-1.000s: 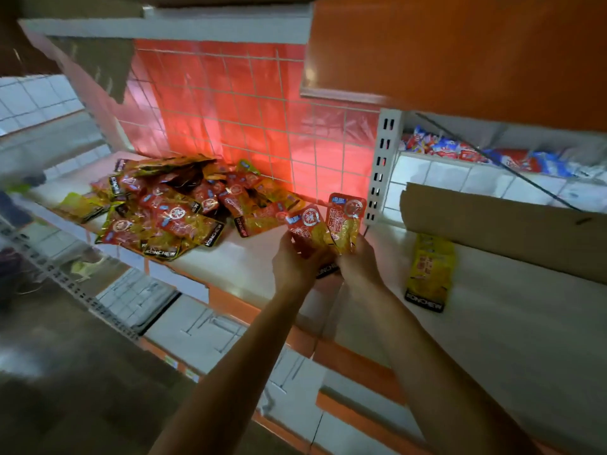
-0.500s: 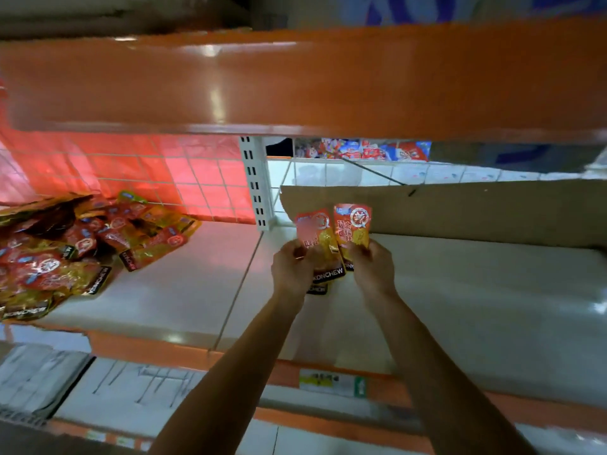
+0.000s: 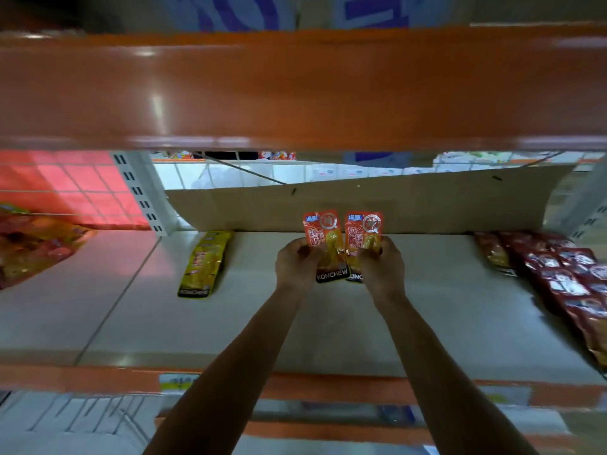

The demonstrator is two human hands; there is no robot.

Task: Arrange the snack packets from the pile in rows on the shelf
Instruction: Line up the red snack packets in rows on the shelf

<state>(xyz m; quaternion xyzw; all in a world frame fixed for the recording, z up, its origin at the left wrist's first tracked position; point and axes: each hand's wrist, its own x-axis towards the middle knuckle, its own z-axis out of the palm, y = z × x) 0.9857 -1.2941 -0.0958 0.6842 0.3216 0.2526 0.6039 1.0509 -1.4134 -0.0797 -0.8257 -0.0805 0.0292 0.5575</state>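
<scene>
Over shelf (image 3: pixel 328 323), hands (image 3: pixel 297 264) (image 3: pixel 382 267) gripping 2 packets (image 3: pixel 320 229) (image 3: pixel 363 228), tops away

White shelf (image 3: pixel 328 323): snack pile (image 3: pixel 29 247), yellow packet (image 3: pixel 203 264), rows of red packets (image 3: pixel 561 280).

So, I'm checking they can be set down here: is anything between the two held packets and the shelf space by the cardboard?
Nothing visible. The left hand and right hand hold the two packets over bare shelf just before the cardboard; the yellow packet lies off to the left, the red packets off to the right.
</scene>
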